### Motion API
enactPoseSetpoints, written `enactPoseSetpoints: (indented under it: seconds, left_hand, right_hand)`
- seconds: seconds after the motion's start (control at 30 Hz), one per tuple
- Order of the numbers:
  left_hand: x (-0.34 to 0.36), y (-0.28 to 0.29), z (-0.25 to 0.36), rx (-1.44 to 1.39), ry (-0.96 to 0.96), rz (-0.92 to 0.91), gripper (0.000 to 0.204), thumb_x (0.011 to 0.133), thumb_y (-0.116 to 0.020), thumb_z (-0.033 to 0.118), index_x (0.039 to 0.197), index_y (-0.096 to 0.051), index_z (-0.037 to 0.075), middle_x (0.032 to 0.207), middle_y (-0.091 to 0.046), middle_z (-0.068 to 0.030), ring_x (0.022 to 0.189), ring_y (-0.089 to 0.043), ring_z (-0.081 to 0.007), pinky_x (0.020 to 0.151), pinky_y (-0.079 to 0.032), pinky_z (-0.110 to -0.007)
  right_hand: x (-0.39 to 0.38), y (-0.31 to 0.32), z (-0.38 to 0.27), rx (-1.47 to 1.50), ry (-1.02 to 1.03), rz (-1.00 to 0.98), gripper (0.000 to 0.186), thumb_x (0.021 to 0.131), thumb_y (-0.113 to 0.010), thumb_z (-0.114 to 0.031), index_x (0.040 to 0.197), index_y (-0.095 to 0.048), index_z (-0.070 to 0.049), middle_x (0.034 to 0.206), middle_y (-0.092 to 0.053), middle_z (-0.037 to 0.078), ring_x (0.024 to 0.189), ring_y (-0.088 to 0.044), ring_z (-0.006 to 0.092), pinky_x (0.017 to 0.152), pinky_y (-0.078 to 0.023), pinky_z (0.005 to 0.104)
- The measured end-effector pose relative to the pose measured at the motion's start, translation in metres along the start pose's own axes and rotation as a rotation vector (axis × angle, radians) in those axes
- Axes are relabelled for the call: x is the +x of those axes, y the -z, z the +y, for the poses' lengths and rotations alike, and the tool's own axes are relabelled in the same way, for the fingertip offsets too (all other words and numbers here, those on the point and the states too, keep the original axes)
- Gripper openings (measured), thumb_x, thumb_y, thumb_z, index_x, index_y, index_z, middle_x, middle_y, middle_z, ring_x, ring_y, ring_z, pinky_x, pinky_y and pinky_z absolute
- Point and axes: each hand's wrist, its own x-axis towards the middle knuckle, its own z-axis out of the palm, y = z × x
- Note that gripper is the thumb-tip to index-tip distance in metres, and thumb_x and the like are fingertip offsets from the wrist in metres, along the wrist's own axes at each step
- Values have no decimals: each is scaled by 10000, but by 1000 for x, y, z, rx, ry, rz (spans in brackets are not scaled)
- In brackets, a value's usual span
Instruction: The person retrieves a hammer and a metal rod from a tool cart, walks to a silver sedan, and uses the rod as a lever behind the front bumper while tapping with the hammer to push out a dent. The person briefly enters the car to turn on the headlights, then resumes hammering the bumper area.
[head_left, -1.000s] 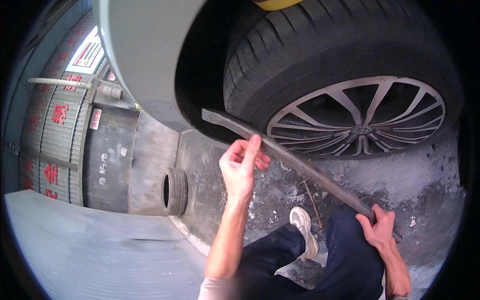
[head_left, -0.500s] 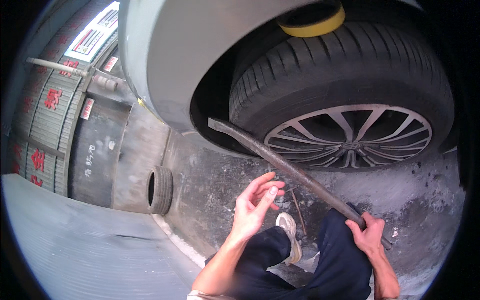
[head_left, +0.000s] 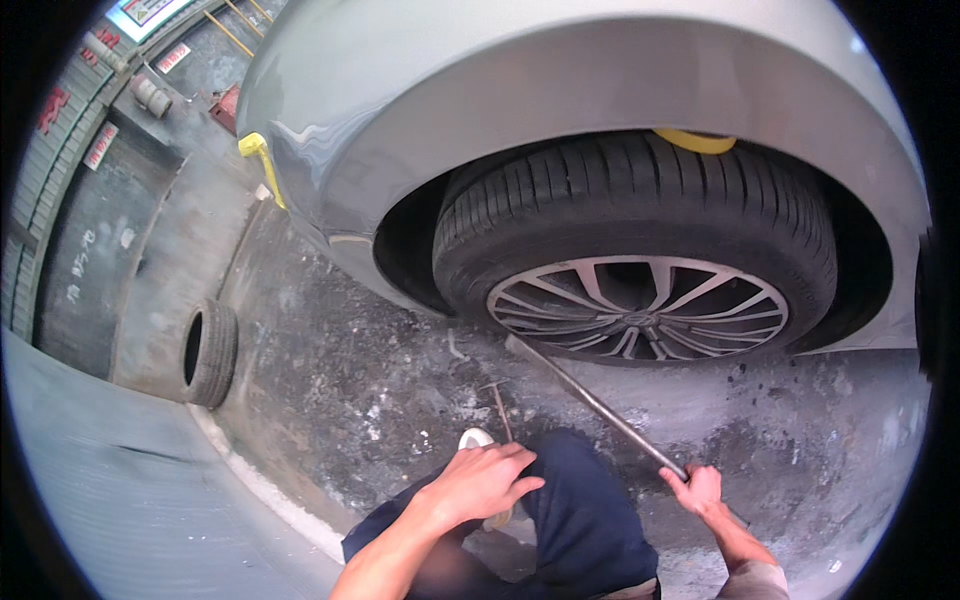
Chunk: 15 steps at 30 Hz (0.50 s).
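My right hand (head_left: 697,485) is closed on a long steel bar (head_left: 615,420), which slants up to the left, its far end low beside the car wheel's (head_left: 545,225) lower edge. My left hand (head_left: 480,480) hovers above my bent knees, open and empty, fingers loosely curved. The black tyre with silver spokes sits inside a silver fender (head_left: 600,75); a round yellow object (head_left: 695,142) shows partly between tyre and arch. A thin hammer-like tool (head_left: 500,405) lies on the floor beyond my left hand.
A loose tyre (head_left: 212,355) stands at the left near a pale edge. A corrugated wall (head_left: 25,270) carries signs, with a red object (head_left: 225,108) and pipe fittings (head_left: 150,97) nearby. Yellow tape (head_left: 260,165) marks the bumper corner. A grey curved surface (head_left: 110,470) fills the lower left.
My left hand has left the bar and moved down. The bar's far end has come down from the wheel arch to the wheel's bottom. The view has shifted, showing more fender.
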Motion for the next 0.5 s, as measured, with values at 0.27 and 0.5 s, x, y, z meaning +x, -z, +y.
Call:
enactPoseSetpoints:
  seconds: [0.27,0.5]
  left_hand:
    - [-4,-7,-10,46,-51,-14,447,950,-571,415,1171,-621,30,1153,-644,-168,1088,-627,-368,865,-525,-474]
    - [10,3,-2,97,-99,40,505,927,-607,447,1222,-617,37,1220,-641,-180,1098,-628,-373,895,-522,-483]
  right_hand:
    - [-24,-52,53,-150,-232,-294,797,740,-536,-836,946,-768,-102,902,-731,175,937,-704,337,855,-547,443]
    - [13,-113,77,-137,-223,-340,570,788,-656,-568,1031,-741,-60,1050,-704,207,1035,-675,350,915,-536,455]
